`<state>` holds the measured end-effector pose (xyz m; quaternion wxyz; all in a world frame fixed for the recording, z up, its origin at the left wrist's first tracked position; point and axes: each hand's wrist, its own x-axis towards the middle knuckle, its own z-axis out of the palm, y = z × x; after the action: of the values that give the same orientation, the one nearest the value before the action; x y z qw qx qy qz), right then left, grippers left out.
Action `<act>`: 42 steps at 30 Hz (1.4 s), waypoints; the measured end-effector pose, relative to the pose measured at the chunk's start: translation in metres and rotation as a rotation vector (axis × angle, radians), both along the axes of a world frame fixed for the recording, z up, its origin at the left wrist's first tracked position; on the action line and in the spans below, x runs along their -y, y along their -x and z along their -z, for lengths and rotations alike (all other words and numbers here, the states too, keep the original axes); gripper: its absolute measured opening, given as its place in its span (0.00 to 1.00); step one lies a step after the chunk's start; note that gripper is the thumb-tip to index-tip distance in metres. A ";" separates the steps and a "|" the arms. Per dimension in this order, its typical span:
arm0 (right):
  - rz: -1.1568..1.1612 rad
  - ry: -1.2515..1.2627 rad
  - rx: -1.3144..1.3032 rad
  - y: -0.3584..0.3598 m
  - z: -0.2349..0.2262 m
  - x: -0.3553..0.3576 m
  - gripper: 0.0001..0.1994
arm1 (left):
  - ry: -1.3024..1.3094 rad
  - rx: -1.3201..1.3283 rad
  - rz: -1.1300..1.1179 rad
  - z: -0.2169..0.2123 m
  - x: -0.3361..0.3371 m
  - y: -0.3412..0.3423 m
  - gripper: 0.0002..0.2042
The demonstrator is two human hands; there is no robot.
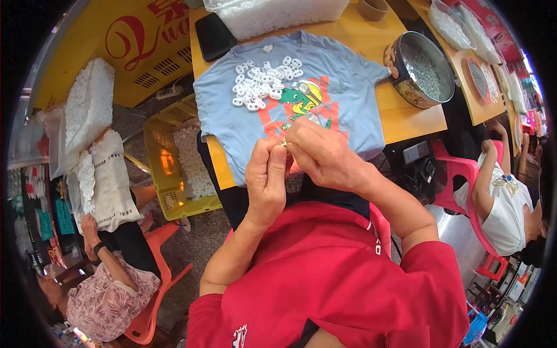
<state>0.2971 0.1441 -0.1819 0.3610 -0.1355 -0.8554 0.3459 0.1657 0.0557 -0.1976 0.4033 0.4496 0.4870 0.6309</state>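
Both my hands meet above the near part of a blue-grey T-shirt (232, 139) laid over the table. My left hand (268, 180) is closed in a pinch, thumb up. Against it my right hand (325, 153) is also closed, fingers bent inward. Between the fingertips a tiny pale speck shows, too small to name. Beyond my hands, a loose heap of small white two-holed oval pieces (261, 84) lies on the shirt, left of its cartoon print (307, 98). A round tin (419, 69) full of small silvery metal parts stands to the right.
A white tub (278, 20) of white pieces stands at the back, beside a black phone-like slab (213, 36). On the floor at left is a yellow crate (162, 168). Co-workers sit on both sides, one on a red chair (156, 278), another on a pink chair (464, 168).
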 end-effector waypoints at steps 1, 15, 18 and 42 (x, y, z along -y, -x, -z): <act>0.055 0.012 0.055 0.001 0.002 0.001 0.03 | 0.033 0.039 -0.002 0.003 -0.002 0.000 0.08; 0.022 0.078 0.160 -0.009 -0.013 -0.017 0.04 | 0.028 0.188 0.070 0.000 -0.004 0.023 0.08; -0.003 0.031 0.178 -0.006 -0.020 -0.016 0.04 | 0.079 0.122 0.075 -0.006 -0.001 0.022 0.09; -0.021 -0.074 0.061 -0.004 -0.017 -0.006 0.04 | 0.005 -0.104 0.014 -0.004 0.008 0.007 0.08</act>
<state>0.3010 0.1498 -0.1646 0.3359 -0.1234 -0.8796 0.3134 0.1584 0.0481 -0.1933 0.3827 0.4842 0.5057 0.6028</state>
